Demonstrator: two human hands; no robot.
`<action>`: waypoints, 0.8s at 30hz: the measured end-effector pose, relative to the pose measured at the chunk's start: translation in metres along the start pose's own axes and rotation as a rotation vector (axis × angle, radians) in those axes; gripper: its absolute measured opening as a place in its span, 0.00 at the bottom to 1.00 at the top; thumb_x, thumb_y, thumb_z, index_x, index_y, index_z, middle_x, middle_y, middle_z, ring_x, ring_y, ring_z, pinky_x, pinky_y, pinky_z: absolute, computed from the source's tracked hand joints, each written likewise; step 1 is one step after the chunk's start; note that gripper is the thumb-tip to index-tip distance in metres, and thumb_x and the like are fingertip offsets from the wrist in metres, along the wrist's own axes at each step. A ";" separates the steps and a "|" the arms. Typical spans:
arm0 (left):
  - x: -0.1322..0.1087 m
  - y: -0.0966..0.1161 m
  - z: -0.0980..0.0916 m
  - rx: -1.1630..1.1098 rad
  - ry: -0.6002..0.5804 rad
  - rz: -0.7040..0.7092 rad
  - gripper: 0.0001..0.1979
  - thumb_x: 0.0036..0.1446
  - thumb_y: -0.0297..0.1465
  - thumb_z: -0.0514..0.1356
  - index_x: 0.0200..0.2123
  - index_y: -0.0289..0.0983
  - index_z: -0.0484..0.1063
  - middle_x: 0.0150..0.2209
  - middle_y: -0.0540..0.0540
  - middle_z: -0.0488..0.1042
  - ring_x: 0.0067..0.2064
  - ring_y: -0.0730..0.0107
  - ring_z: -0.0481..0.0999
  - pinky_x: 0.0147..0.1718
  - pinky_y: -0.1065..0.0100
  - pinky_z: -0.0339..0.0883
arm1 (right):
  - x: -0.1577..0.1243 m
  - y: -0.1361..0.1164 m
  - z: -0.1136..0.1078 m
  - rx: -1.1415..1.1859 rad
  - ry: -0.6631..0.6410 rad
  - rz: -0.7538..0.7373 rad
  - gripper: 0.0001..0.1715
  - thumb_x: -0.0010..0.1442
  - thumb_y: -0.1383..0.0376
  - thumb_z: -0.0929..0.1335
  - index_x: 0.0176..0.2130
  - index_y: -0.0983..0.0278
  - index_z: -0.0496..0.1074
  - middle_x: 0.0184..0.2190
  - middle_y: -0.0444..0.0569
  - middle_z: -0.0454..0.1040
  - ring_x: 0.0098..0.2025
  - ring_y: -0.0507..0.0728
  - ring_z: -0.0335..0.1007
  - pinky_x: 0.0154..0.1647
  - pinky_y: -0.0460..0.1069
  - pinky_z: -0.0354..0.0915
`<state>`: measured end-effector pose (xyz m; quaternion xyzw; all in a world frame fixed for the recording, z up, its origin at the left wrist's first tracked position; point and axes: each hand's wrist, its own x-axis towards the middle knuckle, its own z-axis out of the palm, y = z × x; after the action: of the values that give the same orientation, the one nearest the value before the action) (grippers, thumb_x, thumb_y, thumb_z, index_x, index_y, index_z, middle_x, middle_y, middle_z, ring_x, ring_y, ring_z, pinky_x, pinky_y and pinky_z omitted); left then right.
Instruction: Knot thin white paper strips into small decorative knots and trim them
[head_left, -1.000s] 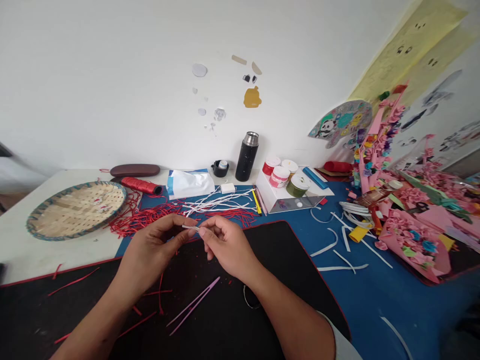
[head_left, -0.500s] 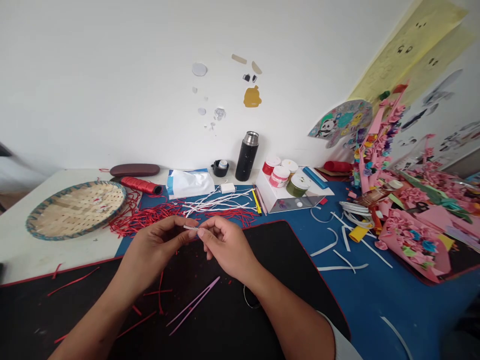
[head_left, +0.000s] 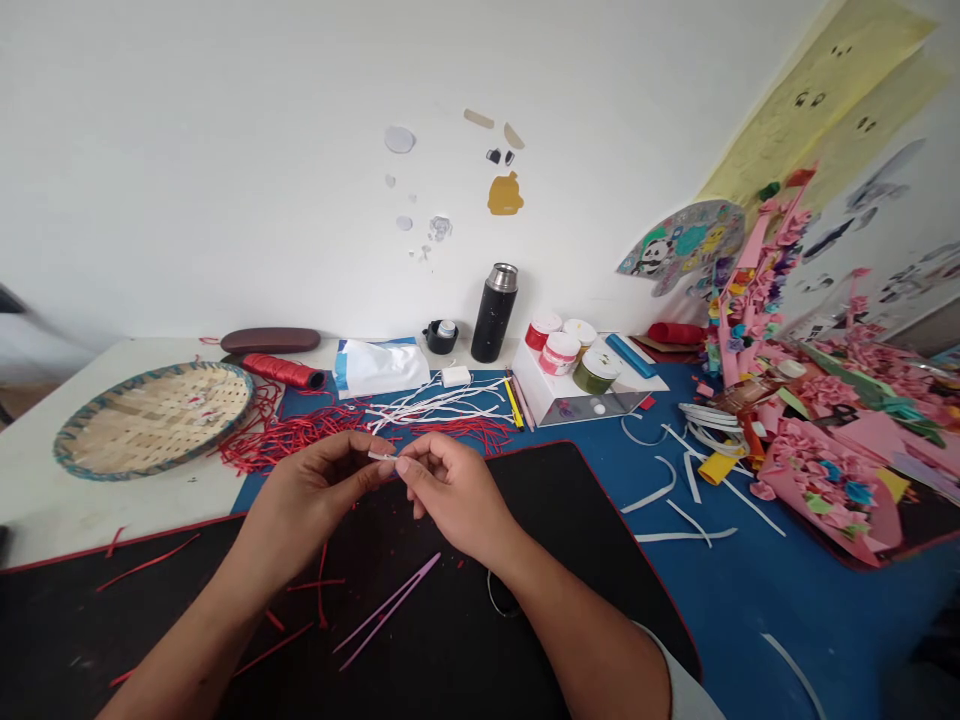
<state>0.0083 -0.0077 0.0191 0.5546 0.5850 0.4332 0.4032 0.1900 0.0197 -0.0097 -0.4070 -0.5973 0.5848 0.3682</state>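
Observation:
A short white paper strip is pinched between the fingertips of my left hand and my right hand. Its middle is partly hidden by my fingers. Both hands hover above the black desk mat. Below them on the mat lie two thin purple strips, and several loose red paper strips lie nearer my left forearm. A thin dark loop of wire or cord sits by my right wrist.
A tangle of white strips and red shreds lies just past the mat. A woven bamboo tray sits left, a black flask and paint pots stand behind, and pink paper flower crafts crowd the right.
My hands have hardly moved. The white strip stays pinched between them, with only a slight shift of the fingers.

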 end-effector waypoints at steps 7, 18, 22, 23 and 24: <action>-0.001 0.000 -0.001 -0.027 -0.019 0.011 0.15 0.54 0.47 0.70 0.38 0.43 0.83 0.32 0.48 0.83 0.32 0.61 0.77 0.30 0.65 0.68 | 0.000 0.000 0.000 0.034 -0.015 -0.016 0.07 0.68 0.60 0.70 0.41 0.63 0.73 0.26 0.39 0.71 0.22 0.49 0.68 0.24 0.45 0.65; -0.001 0.005 -0.001 -0.054 0.000 -0.022 0.15 0.52 0.47 0.71 0.38 0.43 0.84 0.31 0.48 0.85 0.32 0.59 0.80 0.30 0.65 0.71 | -0.002 0.000 0.000 -0.037 0.005 -0.033 0.09 0.68 0.59 0.70 0.42 0.62 0.75 0.28 0.40 0.72 0.24 0.50 0.69 0.25 0.45 0.66; -0.001 0.006 -0.001 -0.102 -0.003 -0.017 0.16 0.51 0.47 0.73 0.37 0.43 0.84 0.32 0.47 0.85 0.34 0.57 0.82 0.32 0.64 0.73 | -0.001 -0.001 0.000 -0.018 0.000 -0.028 0.09 0.68 0.59 0.71 0.41 0.62 0.74 0.28 0.40 0.72 0.23 0.50 0.68 0.25 0.45 0.66; -0.001 0.007 0.000 -0.100 0.000 -0.011 0.16 0.50 0.47 0.73 0.36 0.43 0.84 0.32 0.46 0.85 0.35 0.56 0.82 0.32 0.63 0.74 | -0.001 -0.001 0.000 -0.012 -0.002 -0.025 0.08 0.68 0.59 0.71 0.41 0.62 0.74 0.28 0.40 0.72 0.23 0.49 0.68 0.25 0.45 0.66; -0.001 0.007 0.000 -0.092 0.002 -0.006 0.16 0.50 0.48 0.73 0.35 0.43 0.84 0.32 0.46 0.86 0.35 0.55 0.83 0.33 0.62 0.75 | -0.001 -0.001 0.000 -0.007 -0.005 -0.022 0.08 0.68 0.59 0.71 0.41 0.62 0.74 0.28 0.40 0.72 0.23 0.49 0.68 0.24 0.45 0.66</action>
<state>0.0102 -0.0087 0.0261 0.5331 0.5666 0.4590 0.4291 0.1901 0.0189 -0.0082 -0.4003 -0.6048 0.5794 0.3719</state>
